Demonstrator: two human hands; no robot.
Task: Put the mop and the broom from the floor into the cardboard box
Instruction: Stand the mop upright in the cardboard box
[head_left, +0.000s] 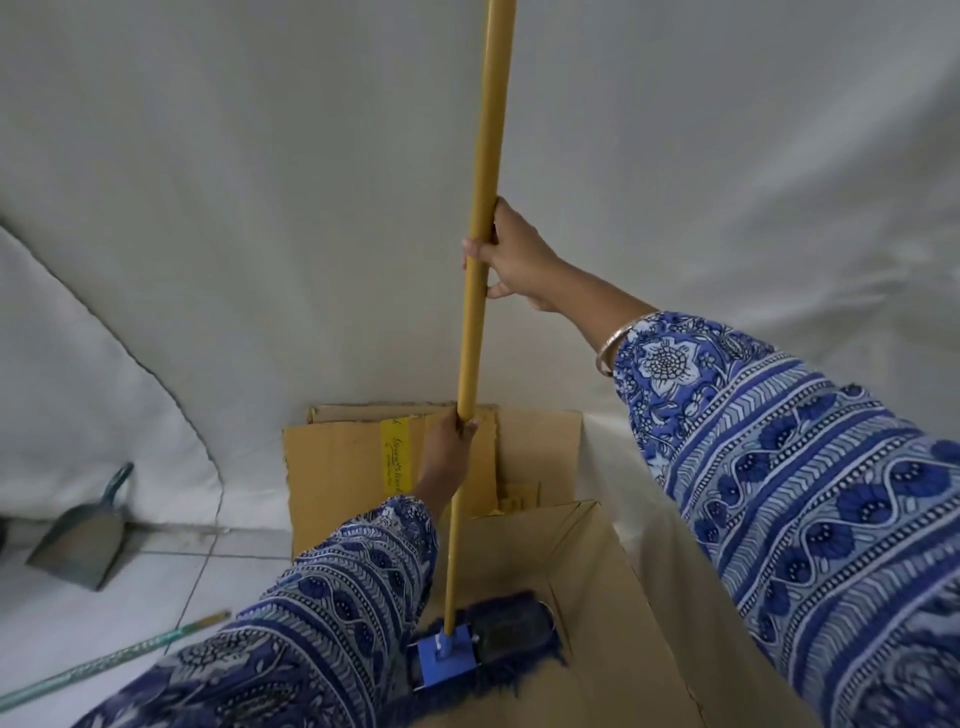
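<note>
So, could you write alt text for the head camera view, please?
Both hands hold a mop upright by its yellow handle, left hand below right hand, its blue head inside an open cardboard box. A dustpan and a green stick lie on the floor at left.

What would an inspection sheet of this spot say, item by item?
Surface: pale tiled floor.
Job's things: mop upright, its blue head down inside the open cardboard box; a greenish stick, perhaps the broom's handle, lies on the floor.
Clutter: dustpan against the cloth at left.
Hands: left hand and right hand both grip the yellow pole, right above left.
Cables: nothing seen.
Surroundings: white cloth backdrop; flattened cardboard behind the box.
</note>
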